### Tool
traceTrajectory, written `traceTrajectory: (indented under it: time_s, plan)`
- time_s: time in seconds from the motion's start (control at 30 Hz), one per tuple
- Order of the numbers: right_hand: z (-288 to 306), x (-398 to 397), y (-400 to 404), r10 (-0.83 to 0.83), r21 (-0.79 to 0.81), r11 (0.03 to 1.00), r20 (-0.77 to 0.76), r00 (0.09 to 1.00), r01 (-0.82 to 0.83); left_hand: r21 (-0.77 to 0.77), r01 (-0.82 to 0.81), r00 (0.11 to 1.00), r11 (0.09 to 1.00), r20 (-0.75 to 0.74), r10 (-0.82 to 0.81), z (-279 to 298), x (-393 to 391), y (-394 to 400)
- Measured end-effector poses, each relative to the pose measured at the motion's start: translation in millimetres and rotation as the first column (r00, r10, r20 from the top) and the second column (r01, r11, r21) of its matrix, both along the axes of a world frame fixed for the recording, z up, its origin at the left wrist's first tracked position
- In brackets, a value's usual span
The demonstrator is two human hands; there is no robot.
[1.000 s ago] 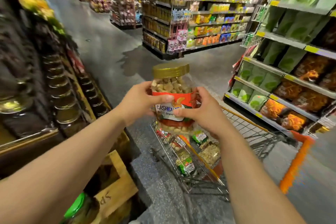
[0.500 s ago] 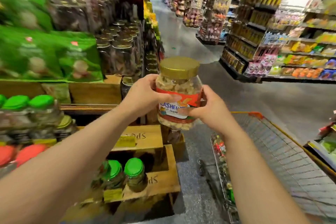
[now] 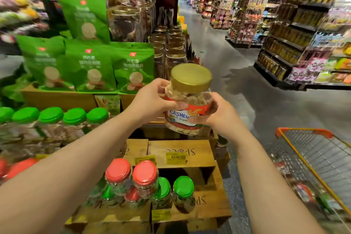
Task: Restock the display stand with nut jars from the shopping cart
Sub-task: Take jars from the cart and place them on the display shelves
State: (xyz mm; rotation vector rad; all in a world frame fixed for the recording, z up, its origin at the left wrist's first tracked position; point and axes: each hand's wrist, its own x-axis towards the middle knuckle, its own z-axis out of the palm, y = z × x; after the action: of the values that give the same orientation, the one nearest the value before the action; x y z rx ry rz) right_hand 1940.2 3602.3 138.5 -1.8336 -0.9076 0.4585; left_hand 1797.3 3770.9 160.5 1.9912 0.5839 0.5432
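A clear cashew jar [image 3: 190,91] with a gold lid and a red label hangs in the air above the wooden display stand [image 3: 182,155]. My left hand [image 3: 150,100] grips its left side, thumb across the label. My right hand [image 3: 220,112] grips its right side, fingers curled over the lower label. The jar tilts slightly with its lid toward the aisle. The shopping cart [image 3: 311,157], wire with orange trim, stands at the lower right with blurred packets and jars inside.
Green-lidded jars [image 3: 74,116] line the middle tier at left, and red-lidded jars [image 3: 131,171] and green-lidded ones crowd the lower crates. Green snack bags [image 3: 89,66] stand on the upper tier, gold-lidded jars [image 3: 167,43] behind them. An aisle and shelving [image 3: 296,40] lie to the right.
The view has swung left from the cart to the display stand. Both hands carried the cashew jar away from the cart and now hold it over the stand's crates.
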Motion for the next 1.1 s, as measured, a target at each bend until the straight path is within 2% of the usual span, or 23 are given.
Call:
traceTrajectory:
  time_s: [0.27, 0.57, 0.8, 0.93, 1.1]
  plan:
    - [-36.9, 3.6, 71.4, 0.004, -0.102, 0.995, -0.028, 1.000, -0.007, -0.015, -0.048, 0.997, 0.999, -0.057, 0.047, -39.7, -0.6, 68.8]
    - [-79.8, 43.4, 133.4, 0.122, -0.268, 0.955, -0.036, 0.992, -0.127, -0.054, -0.166, 0.978, 0.985, -0.138, 0.157, -95.0, 25.5, 114.9]
    - [-110.8, 76.7, 181.1, 0.168, -0.346, 0.908, -0.215, 0.962, -0.236, -0.067, -0.268, 0.944, 0.961, -0.220, 0.248, -124.1, 47.7, 145.0]
    - [-131.7, 91.4, 207.2, 0.249, -0.372, 0.870, -0.237, 0.939, -0.324, -0.078, -0.331, 0.920, 0.941, -0.247, 0.303, -157.9, 53.1, 163.3]
    - [-165.2, 91.7, 234.5, 0.260, -0.406, 0.845, -0.257, 0.931, -0.348, -0.063, -0.335, 0.905, 0.940, -0.300, 0.302, -200.4, 54.8, 189.1]
